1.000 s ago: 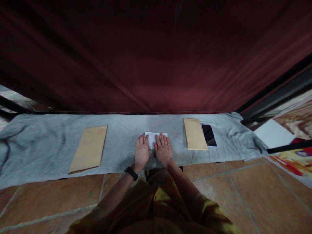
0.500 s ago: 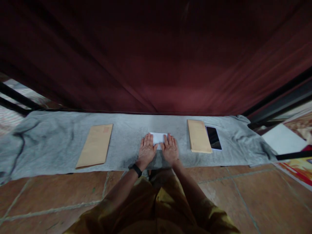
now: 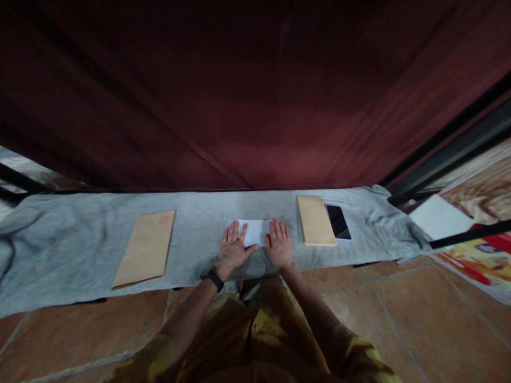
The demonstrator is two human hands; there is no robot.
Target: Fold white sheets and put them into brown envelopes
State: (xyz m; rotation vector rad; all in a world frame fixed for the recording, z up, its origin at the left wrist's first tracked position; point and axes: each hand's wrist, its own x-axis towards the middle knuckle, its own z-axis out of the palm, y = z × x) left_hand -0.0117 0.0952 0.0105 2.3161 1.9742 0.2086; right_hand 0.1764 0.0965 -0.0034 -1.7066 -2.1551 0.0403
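A white piece of paper (image 3: 254,232), apparently folded, lies flat on the grey cloth straight in front of me. My left hand (image 3: 233,249) rests on its left edge with the thumb stretched along the near side and the fingers apart. On the right edge lies my right hand (image 3: 279,246), palm down, its fingers extended. Both hands cover parts of the paper, so its side edges are partly hidden. A dark band circles my left wrist.
Left of me lies a brown envelope (image 3: 146,247). A stack of brown envelopes (image 3: 316,221) sits to the right, with a phone (image 3: 338,222) against it. Grey cloth (image 3: 207,207) covers the narrow bench. A dark red curtain (image 3: 247,117) hangs behind, and black metal bars (image 3: 471,234) stand at the right.
My hands have spread slightly apart, showing more of the white paper between them. The left thumb has swung outward to the paper's near edge. The whole view has shifted a little.
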